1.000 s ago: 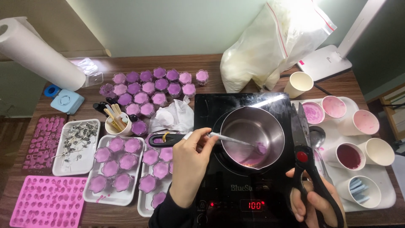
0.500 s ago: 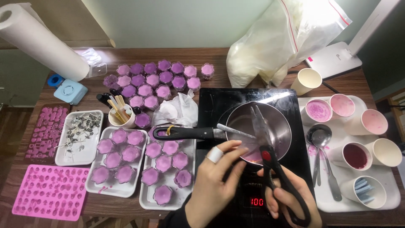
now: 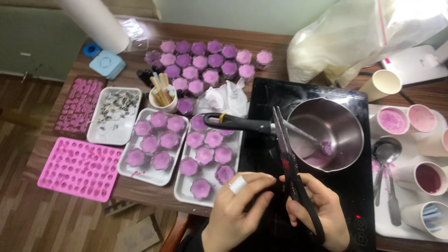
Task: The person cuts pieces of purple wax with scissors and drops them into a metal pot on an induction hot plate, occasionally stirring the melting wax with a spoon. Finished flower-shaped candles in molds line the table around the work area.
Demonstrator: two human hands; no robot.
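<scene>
At lower centre, the right hand [image 3: 317, 210] is gripping black scissors [image 3: 291, 172]; the left hand [image 3: 235, 210] is pinching something, probably tiny, beside the blades.
</scene>
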